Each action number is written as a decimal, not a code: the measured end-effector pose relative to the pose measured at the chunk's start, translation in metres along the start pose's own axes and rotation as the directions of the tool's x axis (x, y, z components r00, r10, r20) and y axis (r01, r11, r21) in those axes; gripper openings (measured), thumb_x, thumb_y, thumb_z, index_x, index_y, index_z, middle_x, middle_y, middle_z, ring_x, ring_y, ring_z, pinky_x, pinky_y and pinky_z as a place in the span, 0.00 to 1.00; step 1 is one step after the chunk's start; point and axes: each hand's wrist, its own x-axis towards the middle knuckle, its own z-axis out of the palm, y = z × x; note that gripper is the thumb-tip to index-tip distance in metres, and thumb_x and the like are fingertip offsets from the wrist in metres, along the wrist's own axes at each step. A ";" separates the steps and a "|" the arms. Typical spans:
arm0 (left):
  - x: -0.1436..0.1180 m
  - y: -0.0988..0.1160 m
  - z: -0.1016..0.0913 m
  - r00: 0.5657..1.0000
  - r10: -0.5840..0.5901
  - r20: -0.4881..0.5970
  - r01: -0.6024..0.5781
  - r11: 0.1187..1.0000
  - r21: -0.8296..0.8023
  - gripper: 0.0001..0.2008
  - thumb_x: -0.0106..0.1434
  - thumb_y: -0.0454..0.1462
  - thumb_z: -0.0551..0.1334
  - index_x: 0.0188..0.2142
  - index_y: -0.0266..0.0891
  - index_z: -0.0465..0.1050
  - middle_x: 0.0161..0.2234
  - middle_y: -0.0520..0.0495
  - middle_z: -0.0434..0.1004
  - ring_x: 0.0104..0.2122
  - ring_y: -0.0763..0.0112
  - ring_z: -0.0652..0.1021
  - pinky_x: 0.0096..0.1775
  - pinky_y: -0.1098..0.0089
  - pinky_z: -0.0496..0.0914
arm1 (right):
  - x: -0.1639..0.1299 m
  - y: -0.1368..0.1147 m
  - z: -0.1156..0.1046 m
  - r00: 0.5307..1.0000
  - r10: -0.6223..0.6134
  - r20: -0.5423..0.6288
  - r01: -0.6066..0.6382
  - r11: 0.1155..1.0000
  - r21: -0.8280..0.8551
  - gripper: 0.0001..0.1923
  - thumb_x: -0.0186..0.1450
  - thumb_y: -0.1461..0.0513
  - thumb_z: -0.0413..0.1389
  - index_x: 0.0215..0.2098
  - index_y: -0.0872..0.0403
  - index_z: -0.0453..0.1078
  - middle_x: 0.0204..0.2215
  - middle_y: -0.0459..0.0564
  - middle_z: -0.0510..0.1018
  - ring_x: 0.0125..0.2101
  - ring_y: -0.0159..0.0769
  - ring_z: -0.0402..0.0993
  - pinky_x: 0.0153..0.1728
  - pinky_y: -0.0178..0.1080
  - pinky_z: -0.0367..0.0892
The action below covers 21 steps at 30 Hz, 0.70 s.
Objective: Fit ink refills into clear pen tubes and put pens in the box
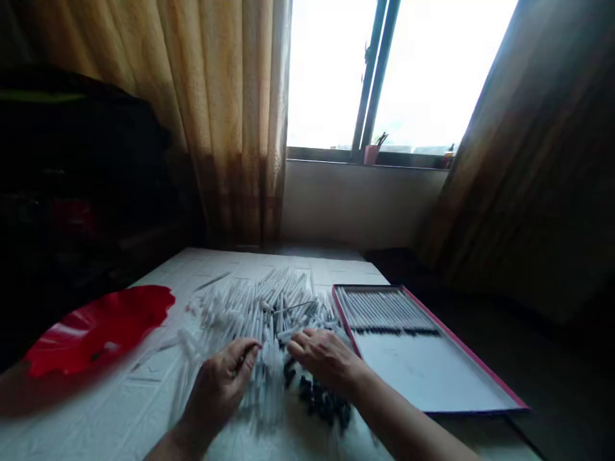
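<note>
The left hand rests palm-down, fingers curled into the near edge of a loose pile of thin clear tubes, apparently pinching one or a few; blur hides the exact grip. The right hand lies just beside it, fingers bent over the same pile, and whether it actually grips anything cannot be told. Small black caps are scattered under the right wrist, within easy reach. To the right on the white tabletop, a shallow red-rimmed tray holds a neat row of finished tubes, laid parallel. A red plastic sheet lies far left.
</note>
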 end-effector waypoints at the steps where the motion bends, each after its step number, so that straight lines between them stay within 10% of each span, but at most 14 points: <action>1: 0.000 0.001 -0.001 1.000 0.001 -0.003 -0.001 1.000 0.003 0.08 0.70 0.39 0.57 0.40 0.46 0.75 0.33 0.55 0.83 0.31 0.72 0.83 0.35 0.79 0.75 | 0.000 0.000 -0.002 1.000 0.016 -0.017 -0.015 1.000 0.008 0.13 0.65 0.74 0.51 0.29 0.54 0.71 0.24 0.49 0.80 0.22 0.39 0.74 0.19 0.36 0.65; 5: 0.001 0.003 -0.003 1.000 0.012 -0.005 -0.012 1.000 0.021 0.08 0.70 0.39 0.56 0.39 0.45 0.75 0.32 0.53 0.84 0.31 0.70 0.84 0.34 0.78 0.75 | -0.003 -0.004 -0.012 0.976 0.154 -0.151 -0.143 0.986 0.081 0.09 0.70 0.69 0.49 0.41 0.54 0.71 0.34 0.53 0.82 0.31 0.39 0.79 0.30 0.37 0.73; 10: 0.005 0.005 -0.005 1.000 0.024 0.006 -0.024 0.998 0.065 0.10 0.69 0.39 0.55 0.38 0.44 0.75 0.31 0.52 0.84 0.30 0.70 0.84 0.34 0.77 0.76 | -0.020 -0.008 -0.015 0.837 0.426 -0.342 -0.353 0.900 0.257 0.12 0.72 0.64 0.48 0.51 0.57 0.66 0.35 0.55 0.82 0.31 0.36 0.81 0.33 0.35 0.75; 21: 0.011 0.023 -0.017 0.970 -0.108 0.218 0.047 0.962 0.269 0.11 0.67 0.39 0.55 0.42 0.44 0.75 0.41 0.47 0.83 0.40 0.64 0.83 0.42 0.67 0.76 | -0.053 0.009 0.005 0.663 0.687 -0.296 -0.518 0.707 0.481 0.13 0.69 0.57 0.51 0.46 0.55 0.73 0.30 0.52 0.84 0.27 0.39 0.82 0.28 0.35 0.75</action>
